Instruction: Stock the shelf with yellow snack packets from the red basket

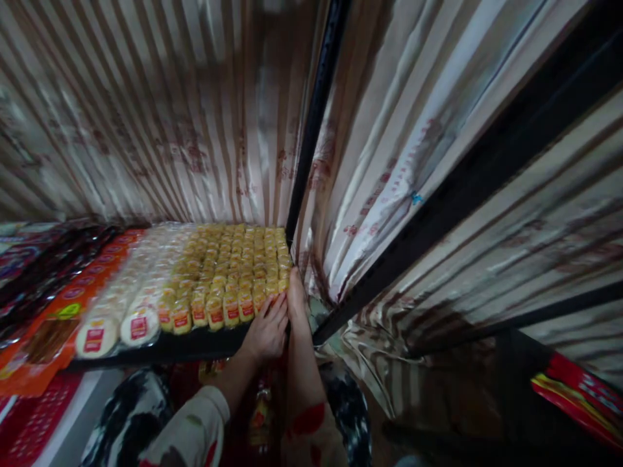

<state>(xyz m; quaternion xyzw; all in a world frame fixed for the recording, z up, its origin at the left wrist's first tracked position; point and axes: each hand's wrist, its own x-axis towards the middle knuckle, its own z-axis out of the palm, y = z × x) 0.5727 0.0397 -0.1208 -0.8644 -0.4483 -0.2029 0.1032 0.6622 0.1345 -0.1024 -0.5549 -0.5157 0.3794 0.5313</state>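
1. Head view: we take the clock face from the middle of the picture unless noted.
2. Yellow packets (pixel 233 279), wrapped and with red labels on their front ends, stand in close rows between 8 and 9 o'clock, on a dark shelf (pixel 209 342).
3. Left hand (pixel 265 331), at 7 o'clock: we note it touching the front right corner of the packet block. Its fingers are extended, close together, pinching nothing that we can see.
4. Right hand (pixel 296 299), near 6 o'clock: it lies along the right end of the block, just beside the left hand's fingertips. Its fingers point toward 12 and look straight and together, seen edge-on; we cannot tell how far each one presses.
5. At 9 o'clock from the yellow packets we record clear packs of white rounds (pixel 141 326), then an orange package (pixel 53 331).
6. A striped curtain (pixel 195 130) hangs behind the goods; a black post (pixel 316 117) crosses it at 12 o'clock, its lower end near the block's back right corner.
7. At 4 o'clock, well apart from the hands, we log a red and yellow packet (pixel 579 395).
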